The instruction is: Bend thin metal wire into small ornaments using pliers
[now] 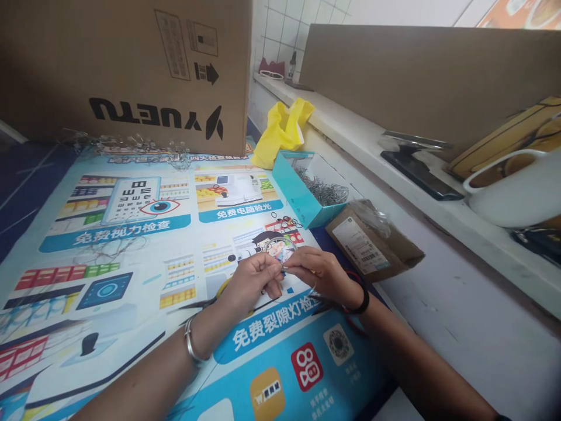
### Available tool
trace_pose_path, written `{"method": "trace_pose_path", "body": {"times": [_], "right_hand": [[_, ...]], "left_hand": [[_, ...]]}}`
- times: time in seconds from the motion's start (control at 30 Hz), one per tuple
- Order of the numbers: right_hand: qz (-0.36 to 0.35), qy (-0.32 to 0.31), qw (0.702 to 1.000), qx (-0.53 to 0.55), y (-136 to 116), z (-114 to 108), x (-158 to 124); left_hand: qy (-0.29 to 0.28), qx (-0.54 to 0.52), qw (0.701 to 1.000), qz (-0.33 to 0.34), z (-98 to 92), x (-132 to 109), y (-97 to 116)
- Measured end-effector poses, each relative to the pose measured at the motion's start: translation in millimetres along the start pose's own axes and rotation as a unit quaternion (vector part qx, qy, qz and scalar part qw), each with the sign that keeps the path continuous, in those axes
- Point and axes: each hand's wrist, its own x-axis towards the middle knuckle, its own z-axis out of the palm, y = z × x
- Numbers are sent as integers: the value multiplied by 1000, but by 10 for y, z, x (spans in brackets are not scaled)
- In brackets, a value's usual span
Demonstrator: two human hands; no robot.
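My left hand (259,275) and my right hand (322,272) meet fingertip to fingertip over the printed sheet. Both are closed in a pinch on a thin wire loop (280,238), which arches up just beyond the fingers. The exact spot they grip is small and partly covered by the fingertips. Several small dark rings (287,222) lie on the sheet beyond my hands. Beneath my left wrist a tool with dark tips and yellow on its handle (222,287) is partly hidden. A red-handled tool (353,321) lies partly under my right wrist.
A teal box (289,190) holds a heap of thin wire pieces (322,188). Beside it sit an opened brown carton (372,240) and a yellow bag (283,131). Clear wire-like pieces (175,155) lie before a large cardboard box (175,70). A ledge (350,123) borders the right.
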Motion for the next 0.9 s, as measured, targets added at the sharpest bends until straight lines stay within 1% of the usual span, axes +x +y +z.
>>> {"method": "trace_pose_path", "body": {"times": [0.1,0.17,0.23,0.3,0.37,0.43,0.5,0.6,0.67,0.73,0.9], "right_hand": [[-6,-17,999,-32,57,-12,50],[3,-22,999,-28,67,-16,85],[25,-13,1000,-5,72,-9,122],[60,7,998,6,96,12,157],[96,44,994,-27,158,43,193],[109,62,988,-94,252,78,226],[107,49,980,-161,357,116,249],[112,35,967,-226,486,182,250],[122,38,959,-253,541,226,228],[125,36,954,-271,578,262,198],[123,20,951,-283,636,295,147]], "left_hand": [[-9,-46,999,-10,-37,11,0],[-12,-71,997,-16,-55,15,2],[-25,-89,995,-21,-59,16,2],[-24,-105,994,-15,-50,13,-5],[18,-106,994,-1,-35,8,-18],[87,-84,992,25,-23,4,-31],[147,-57,986,53,-20,3,-41],[207,-53,974,80,-34,14,-54],[231,-64,967,86,-50,26,-63],[244,-68,963,87,-62,35,-70],[252,-43,964,71,-45,30,-64]]}}
